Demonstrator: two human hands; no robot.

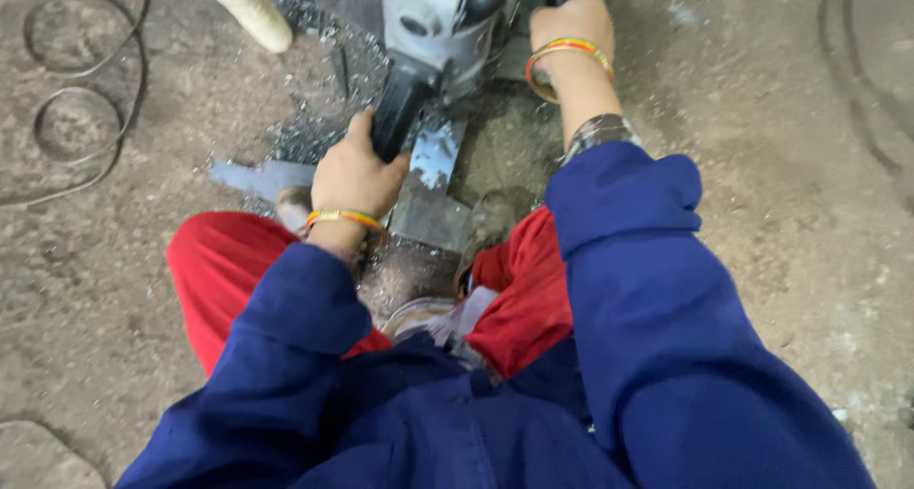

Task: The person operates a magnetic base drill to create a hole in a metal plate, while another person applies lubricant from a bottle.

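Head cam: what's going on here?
A person in a blue jacket and red trousers crouches on a dirt floor over a grey power tool. The left hand grips its black handle; the right hand rests at the tool's far side. Flat metal pieces lie beneath, with shiny shavings scattered around and wire loops to the left.

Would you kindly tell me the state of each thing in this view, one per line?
Left hand: closed around the black handle of the grinder.
Right hand: resting on the far side of the grey metal power grinder.
Grey metal power grinder: held low over the workpiece.
Flat grey metal plate: lying on the ground, shiny where scratched.
Metal shavings: scattered around the plate.
Wire loops: lying coiled on the ground.
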